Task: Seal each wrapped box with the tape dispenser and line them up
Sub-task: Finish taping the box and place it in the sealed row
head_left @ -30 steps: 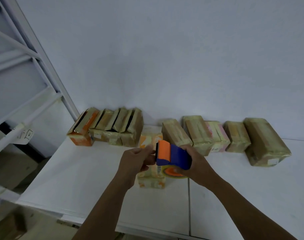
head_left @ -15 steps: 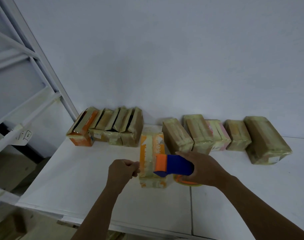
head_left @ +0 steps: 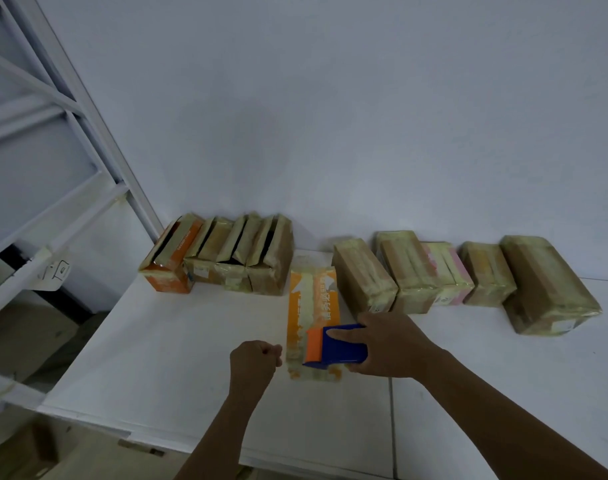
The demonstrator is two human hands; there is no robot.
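An orange and white wrapped box [head_left: 311, 306] lies lengthwise on the white table [head_left: 164, 358], its near end close to me. My right hand [head_left: 392, 344] grips a blue and orange tape dispenser [head_left: 335, 345] that sits on the near end of this box. My left hand [head_left: 255, 362] is curled just left of the box's near end, its fingertips pinched together; whether a tape end is between them I cannot tell. A row of taped boxes stands along the wall, one group at the left [head_left: 223, 254] and another at the right [head_left: 468, 275].
A white metal frame [head_left: 70, 133] slants up at the left beside the table. The table's front edge [head_left: 191, 434] runs below my forearms, with the floor and a brown box [head_left: 25, 452] beyond it at lower left.
The dispenser came down onto the near end of the orange box. My left hand moved left and down, away from the dispenser.
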